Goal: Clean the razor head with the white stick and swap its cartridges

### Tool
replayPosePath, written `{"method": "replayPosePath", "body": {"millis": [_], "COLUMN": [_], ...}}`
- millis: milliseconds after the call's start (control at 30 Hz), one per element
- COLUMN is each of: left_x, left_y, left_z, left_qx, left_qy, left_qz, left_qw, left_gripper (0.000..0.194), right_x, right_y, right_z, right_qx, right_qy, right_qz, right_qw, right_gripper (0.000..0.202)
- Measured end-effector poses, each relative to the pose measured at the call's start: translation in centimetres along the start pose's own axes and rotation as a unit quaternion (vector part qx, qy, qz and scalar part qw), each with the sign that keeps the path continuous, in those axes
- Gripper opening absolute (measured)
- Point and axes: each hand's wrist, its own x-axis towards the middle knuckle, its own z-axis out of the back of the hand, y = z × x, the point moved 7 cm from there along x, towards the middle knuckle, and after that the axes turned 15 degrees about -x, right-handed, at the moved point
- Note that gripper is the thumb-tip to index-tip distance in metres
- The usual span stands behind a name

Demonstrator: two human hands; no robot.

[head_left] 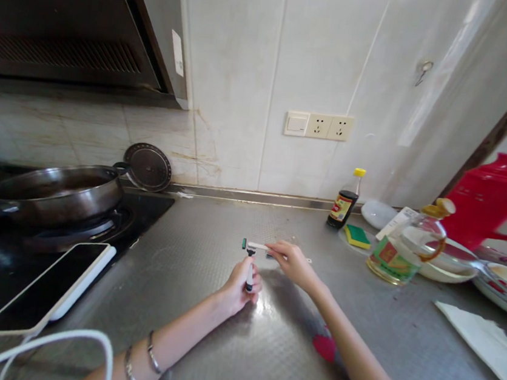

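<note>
The head view looks forward and down across counter (203,233) and wall (233,84)

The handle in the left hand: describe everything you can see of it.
The slim handle is pale, with a dark lower end and a black, forked-looking piece at its top; it looks like plastic. The left hand grips it above the metal counter, with its top pointing toward the wall. That top sits close to the white stick in the right hand; whether they touch is too small to tell.
</note>
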Motion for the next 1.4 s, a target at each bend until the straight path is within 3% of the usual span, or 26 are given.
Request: {"method": "replayPosePath", "body": {"millis": [433, 633, 1000, 1167, 1300, 1400], "left_x": [0.1, -0.1, 0.0, 0.0, -0.1, -0.3], "left_y": [0.3, -0.1, -0.2, -0.3, -0.5, -0.8], "left_z": [-0.1, -0.2, -0.2, -0.5, -0.6, -1.2], "left_qx": [0.022, 0.015, 0.033, 0.041, 0.055, 0.069], "left_qy": [0.006, 0.011, 0.019, 0.039, 0.051, 0.089], "left_qz": [-0.005, -0.030, -0.040, -0.049, -0.062, -0.078], "left_qw": [1.000, 0.999, 0.999, 0.997, 0.995, 0.991], "left_gripper": [0.034, 0.032, 0.034, 0.035, 0.035, 0.035], "right_x": [-0.1, -0.1, -0.1, -0.1, -0.1, -0.2], "right_y": [0.2, -0.1, -1.4, -1.3, -2.3, -3.3], "right_z": [0.3, 0.2, 0.3, 0.1, 0.4, 0.6], "right_qx": [-0.043, 0.044, 0.081, 0.160, 0.133, 0.173], "right_qy": [0.000, 0.012, 0.011, 0.032, 0.023, 0.011], "right_qz": [-0.001, -0.002, -0.042, -0.043, -0.078, -0.130], "right_qw": [0.999, 0.999, 0.996, 0.986, 0.988, 0.976], "right_gripper": [0.029, 0.029, 0.029, 0.030, 0.029, 0.032]}}
